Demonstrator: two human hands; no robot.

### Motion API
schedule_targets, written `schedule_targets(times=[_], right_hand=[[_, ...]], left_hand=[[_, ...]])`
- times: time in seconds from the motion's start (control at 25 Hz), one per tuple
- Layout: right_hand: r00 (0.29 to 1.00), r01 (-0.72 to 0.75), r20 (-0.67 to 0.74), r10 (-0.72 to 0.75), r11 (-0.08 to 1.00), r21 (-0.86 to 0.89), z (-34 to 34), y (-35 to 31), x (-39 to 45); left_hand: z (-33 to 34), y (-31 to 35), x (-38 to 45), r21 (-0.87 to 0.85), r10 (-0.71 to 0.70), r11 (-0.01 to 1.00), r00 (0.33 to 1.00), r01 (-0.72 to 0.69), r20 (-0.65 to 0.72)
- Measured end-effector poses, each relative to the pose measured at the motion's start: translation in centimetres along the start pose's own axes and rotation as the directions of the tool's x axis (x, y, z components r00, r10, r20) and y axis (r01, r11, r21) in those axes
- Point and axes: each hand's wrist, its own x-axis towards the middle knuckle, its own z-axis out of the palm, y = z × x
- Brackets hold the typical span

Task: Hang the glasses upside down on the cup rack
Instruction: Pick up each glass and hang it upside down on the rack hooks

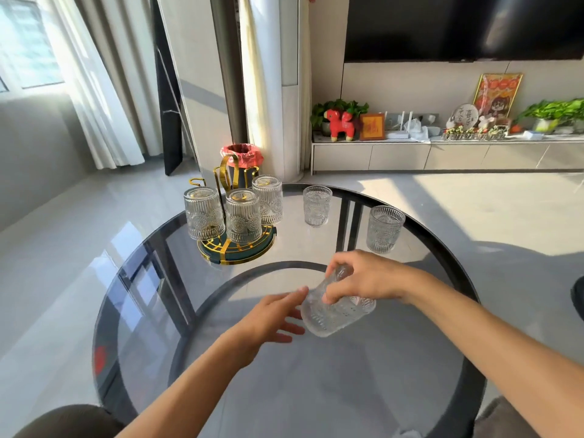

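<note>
My right hand (363,278) grips a clear embossed glass (335,311), tilted on its side above the middle of the round glass table (316,390). Open with spread fingers, my left hand (271,317) has its fingertips at the glass's left side. The gold cup rack (235,248) with a dark round base stands at the table's far left. Three glasses hang upside down on it: left (203,213), middle (243,216), right (268,199). Two more glasses stand upright on the far side of the table, one (317,205) at the centre and one (384,229) to the right.
A bin with a pink liner (241,159) stands on the floor behind the rack. A low white cabinet (442,153) with toys and plants runs along the far wall under a dark screen. Chair edges show at bottom left and right.
</note>
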Motion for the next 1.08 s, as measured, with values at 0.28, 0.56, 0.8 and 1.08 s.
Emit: schedule_targets(times=[0.28, 0.56, 0.8, 1.08], right_hand=[[0.921, 0.382, -0.269, -0.281, 0.788, 0.483, 3.1, -4.4, 2.2], [0.799, 0.512, -0.432, -0.419, 0.851, 0.121, 1.7, -9.9, 9.7], [0.827, 0.272, -0.328, -0.457, 0.835, -0.478, -0.9, -15.6, 20.3], [0.824, 0.266, -0.345, -0.449, 0.845, -0.465, 0.0, -15.2, 22.4]], left_hand=[[-4.7, 3.2, -2.3, -0.571, 0.015, 0.811, 0.98, -0.129, -0.2], [-17.0, 7.9, -2.3, -0.242, 0.307, 0.793, 0.71, -0.559, -0.633], [-25.1, 11.1, 3.7, -0.014, 0.327, 0.846, 0.538, -0.534, -0.777], [-27.0, 11.9, 10.1, 0.129, 0.321, 0.928, 0.574, -0.35, -0.753]])
